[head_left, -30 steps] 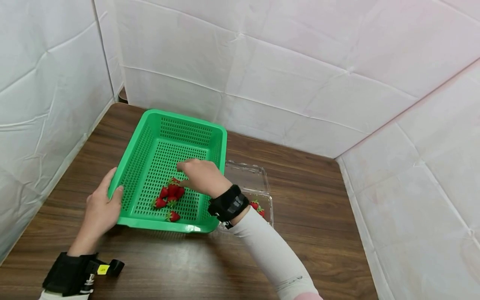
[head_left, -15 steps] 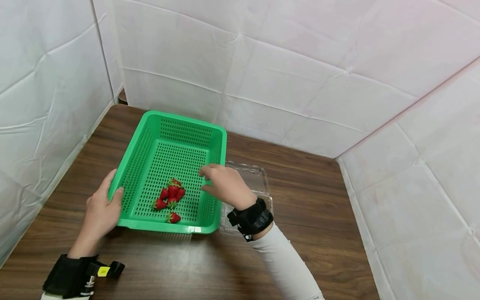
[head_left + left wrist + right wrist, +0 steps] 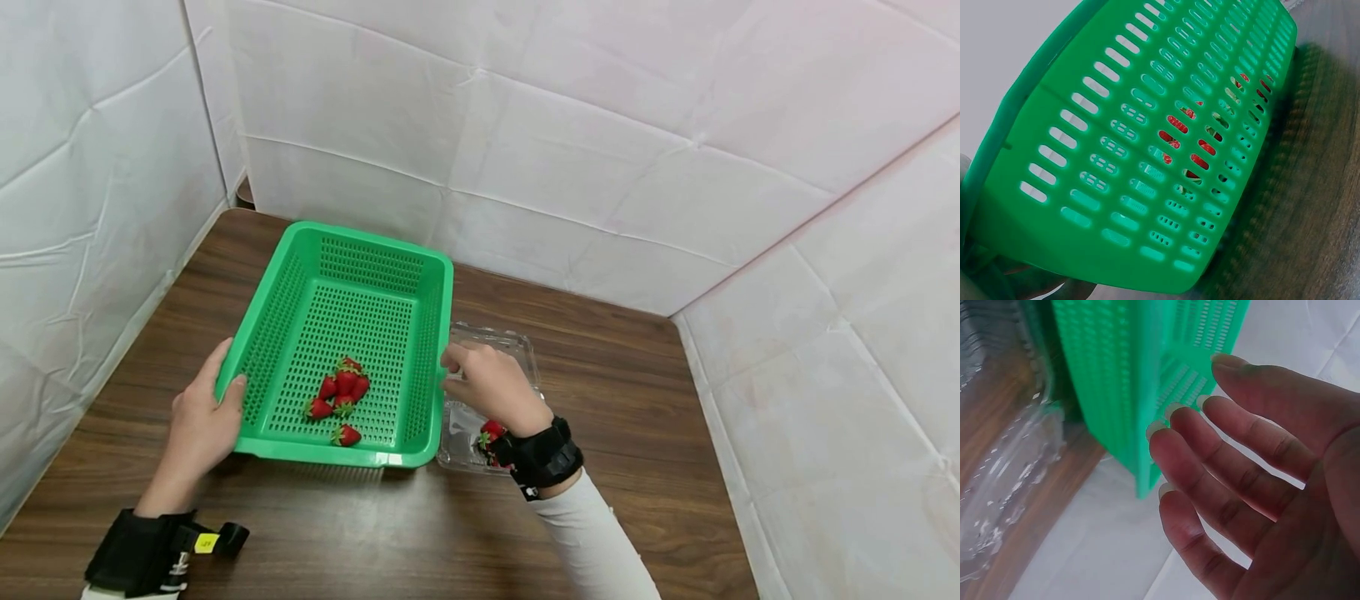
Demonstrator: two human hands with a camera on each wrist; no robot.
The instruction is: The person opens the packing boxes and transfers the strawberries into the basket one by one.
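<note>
A green perforated basket (image 3: 285, 300) sits on the brown table with several red strawberries (image 3: 341, 396) near its front. My left hand (image 3: 202, 408) grips the basket's front left rim, thumb over the edge. In the left wrist view the basket wall (image 3: 1147, 156) fills the frame and the berries (image 3: 1200, 147) show through its slots. My right hand (image 3: 487, 385) hovers empty over a clear plastic clamshell (image 3: 517, 346) just right of the basket, fingers relaxed. Its fingers (image 3: 1222, 450) are spread beside the basket wall (image 3: 1122, 381). A strawberry (image 3: 491, 430) lies in the clamshell by my wrist.
White padded walls (image 3: 600, 142) close in the table at the back, left and right. Bare wooden tabletop (image 3: 637, 375) stretches right of the clamshell and along the front edge. Black wrist straps (image 3: 543, 457) sit on both forearms.
My right hand has left the strawberries in the basket and moved right, out over the rim to above the clamshell. The left hand and basket have stayed put.
</note>
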